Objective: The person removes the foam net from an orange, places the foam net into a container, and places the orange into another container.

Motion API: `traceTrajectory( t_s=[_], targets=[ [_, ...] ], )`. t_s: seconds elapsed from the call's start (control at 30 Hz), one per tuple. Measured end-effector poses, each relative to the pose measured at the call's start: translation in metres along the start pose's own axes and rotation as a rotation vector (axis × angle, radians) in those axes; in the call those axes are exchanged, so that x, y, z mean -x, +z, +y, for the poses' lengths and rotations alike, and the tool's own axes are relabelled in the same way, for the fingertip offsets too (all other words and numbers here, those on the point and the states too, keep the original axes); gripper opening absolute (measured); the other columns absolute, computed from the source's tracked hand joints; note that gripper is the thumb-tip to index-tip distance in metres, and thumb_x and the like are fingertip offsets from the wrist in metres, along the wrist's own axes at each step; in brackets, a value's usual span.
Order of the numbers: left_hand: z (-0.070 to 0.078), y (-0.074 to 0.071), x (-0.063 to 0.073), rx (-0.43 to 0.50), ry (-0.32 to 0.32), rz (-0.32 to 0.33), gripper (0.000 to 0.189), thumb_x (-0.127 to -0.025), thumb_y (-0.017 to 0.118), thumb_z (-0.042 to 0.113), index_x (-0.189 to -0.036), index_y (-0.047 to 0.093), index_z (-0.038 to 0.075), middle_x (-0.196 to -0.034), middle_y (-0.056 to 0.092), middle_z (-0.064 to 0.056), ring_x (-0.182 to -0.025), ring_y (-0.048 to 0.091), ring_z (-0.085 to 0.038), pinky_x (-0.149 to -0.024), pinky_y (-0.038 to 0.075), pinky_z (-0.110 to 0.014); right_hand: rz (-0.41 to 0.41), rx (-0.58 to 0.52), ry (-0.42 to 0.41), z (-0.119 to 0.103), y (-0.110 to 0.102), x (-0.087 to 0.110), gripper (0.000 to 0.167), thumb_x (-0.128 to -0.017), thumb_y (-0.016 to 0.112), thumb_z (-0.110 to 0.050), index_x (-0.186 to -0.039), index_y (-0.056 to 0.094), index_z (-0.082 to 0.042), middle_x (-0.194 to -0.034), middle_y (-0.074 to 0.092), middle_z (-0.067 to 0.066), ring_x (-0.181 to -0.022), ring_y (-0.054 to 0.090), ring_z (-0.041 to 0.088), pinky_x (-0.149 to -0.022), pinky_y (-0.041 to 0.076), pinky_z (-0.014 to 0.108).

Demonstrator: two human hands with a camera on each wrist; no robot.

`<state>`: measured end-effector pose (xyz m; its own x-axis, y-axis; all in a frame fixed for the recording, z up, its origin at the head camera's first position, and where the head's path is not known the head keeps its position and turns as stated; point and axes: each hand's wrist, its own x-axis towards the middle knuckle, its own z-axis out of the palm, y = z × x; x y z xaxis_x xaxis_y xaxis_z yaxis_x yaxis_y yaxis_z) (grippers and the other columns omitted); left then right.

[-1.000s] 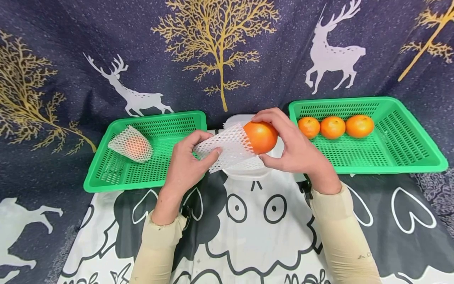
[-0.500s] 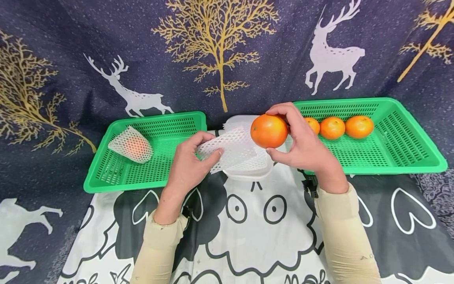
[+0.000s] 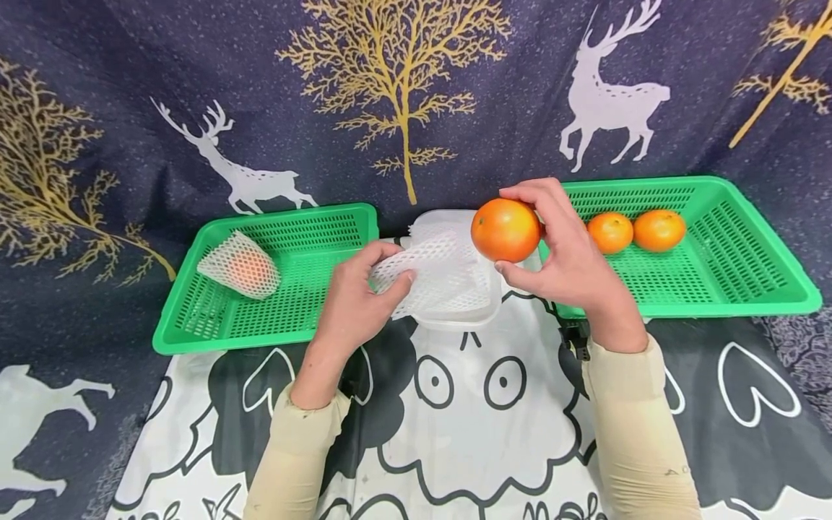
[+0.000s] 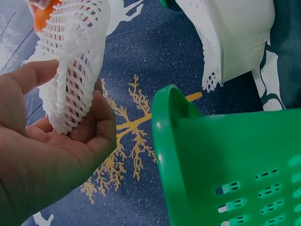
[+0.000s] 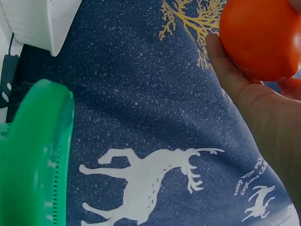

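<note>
In the head view my left hand pinches a white foam net sleeve between thumb and fingers. The left wrist view shows the same net hanging limp, its near end held at the fingertips. Out to the right, my right hand grips a bare orange from its right side, thumb below and fingers over the top. A gap separates this orange from the sleeve's open end. Seen from the right wrist, the orange sits against the fingers, which are partly cut off by the frame edge.
Below the sleeve stands a white plastic tub with more foam nets. A green basket on the left holds one net-covered fruit. In the green basket at right are oranges, one hidden behind my right hand.
The orange has come out of the sleeve's mouth and moved right and slightly up in my right hand. The emptied sleeve has sagged flat, and my left hand has shifted slightly right.
</note>
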<state>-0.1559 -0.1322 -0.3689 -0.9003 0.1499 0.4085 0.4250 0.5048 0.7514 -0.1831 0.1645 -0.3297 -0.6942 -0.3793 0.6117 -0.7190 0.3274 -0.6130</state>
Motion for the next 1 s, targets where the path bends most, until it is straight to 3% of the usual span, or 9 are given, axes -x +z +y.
traceTrajectory(
  t_s=[0.1,0.27,0.6,0.7,0.83,1.0],
  targets=[
    [0.000,0.002,-0.001,-0.006,0.007,-0.016,0.023,-0.097,0.077,0.016,-0.119,0.072,0.012,-0.114,0.075,-0.003,-0.103,0.068,-0.018,-0.088,0.054,-0.040,0.021,0.002,0.003,-0.003,-0.002,0.000,0.076,-0.069,0.085,0.013,-0.138,0.057,0.006,-0.134,0.051,0.019,-0.119,0.053,0.016,-0.090,0.050,0.021],
    [0.000,0.003,-0.003,-0.014,0.017,-0.021,0.022,-0.097,0.077,0.016,-0.118,0.072,0.012,-0.113,0.075,-0.002,-0.102,0.069,-0.018,-0.087,0.054,-0.040,0.047,-0.047,0.032,0.013,-0.004,0.004,0.082,-0.065,0.089,0.014,-0.138,0.054,0.004,-0.134,0.048,0.015,-0.117,0.051,0.018,-0.087,0.050,0.023],
    [0.001,0.003,-0.006,-0.069,-0.001,-0.052,0.023,-0.096,0.077,0.018,-0.118,0.071,0.012,-0.115,0.076,-0.003,-0.104,0.070,-0.020,-0.089,0.054,-0.041,0.065,-0.165,0.084,0.022,-0.010,0.009,0.085,-0.066,0.086,0.017,-0.136,0.040,0.006,-0.135,0.046,0.005,-0.114,0.052,0.025,-0.092,0.049,0.028],
    [0.003,0.000,-0.007,-0.097,-0.006,-0.067,0.023,-0.096,0.077,0.018,-0.118,0.071,0.012,-0.114,0.076,-0.002,-0.103,0.070,-0.020,-0.088,0.055,-0.041,0.060,-0.101,0.081,0.023,-0.012,0.010,0.086,-0.067,0.088,0.014,-0.139,0.042,0.005,-0.136,0.046,0.007,-0.116,0.051,0.022,-0.092,0.049,0.026],
    [0.007,-0.005,-0.009,-0.112,-0.002,-0.079,0.023,-0.096,0.078,0.018,-0.117,0.071,0.013,-0.112,0.077,-0.001,-0.100,0.070,-0.018,-0.086,0.055,-0.040,0.060,0.067,0.060,0.026,-0.018,0.012,0.084,-0.066,0.091,0.004,-0.139,0.052,0.001,-0.136,0.047,0.014,-0.120,0.047,0.018,-0.095,0.044,0.024],
    [0.011,-0.010,-0.013,-0.117,0.004,-0.104,0.019,-0.096,0.078,0.017,-0.114,0.072,0.014,-0.110,0.076,0.001,-0.100,0.069,-0.018,-0.088,0.054,-0.041,0.064,0.215,0.068,0.029,-0.028,0.015,0.081,-0.064,0.092,-0.006,-0.134,0.053,0.001,-0.133,0.050,0.019,-0.117,0.048,0.024,-0.093,0.038,0.034]
  ],
)
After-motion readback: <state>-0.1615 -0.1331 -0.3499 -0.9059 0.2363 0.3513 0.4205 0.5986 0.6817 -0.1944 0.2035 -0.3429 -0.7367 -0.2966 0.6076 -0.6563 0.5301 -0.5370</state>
